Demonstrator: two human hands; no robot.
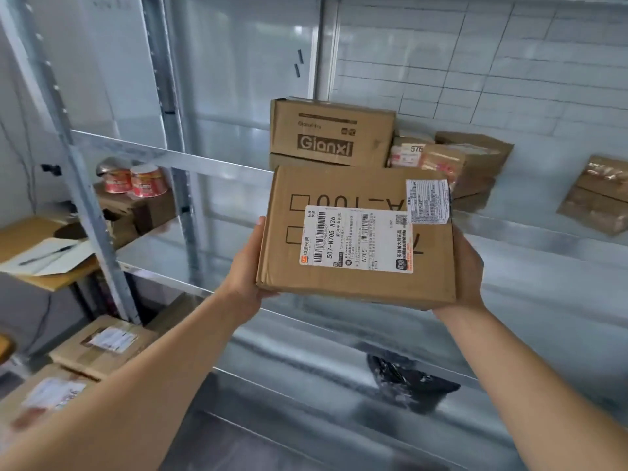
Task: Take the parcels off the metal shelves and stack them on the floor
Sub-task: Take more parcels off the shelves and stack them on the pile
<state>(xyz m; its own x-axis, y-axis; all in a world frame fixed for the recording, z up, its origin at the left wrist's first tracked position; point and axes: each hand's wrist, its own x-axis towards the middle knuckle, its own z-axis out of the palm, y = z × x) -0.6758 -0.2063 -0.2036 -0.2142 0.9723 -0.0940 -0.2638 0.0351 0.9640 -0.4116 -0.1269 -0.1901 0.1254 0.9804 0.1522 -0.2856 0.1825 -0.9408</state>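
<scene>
A flat brown cardboard parcel [353,195] with a white shipping label is held in the air in front of the metal shelves [543,239]. My left hand [246,266] grips its left edge, fingers underneath. My right hand [467,270] grips its right edge. Behind it on the upper shelf stand a "Gianxi" box [331,132], several small taped parcels [452,158] and another brown parcel [598,195] at the far right. A black plastic bag parcel [407,382] lies on a lower shelf.
Brown boxes with labels [102,345] are stacked on the floor at the lower left. A wooden desk [51,280] with paper and a pen stands left, beside a neighbouring shelf with red tubs [147,181]. A shelf upright [85,185] rises at left.
</scene>
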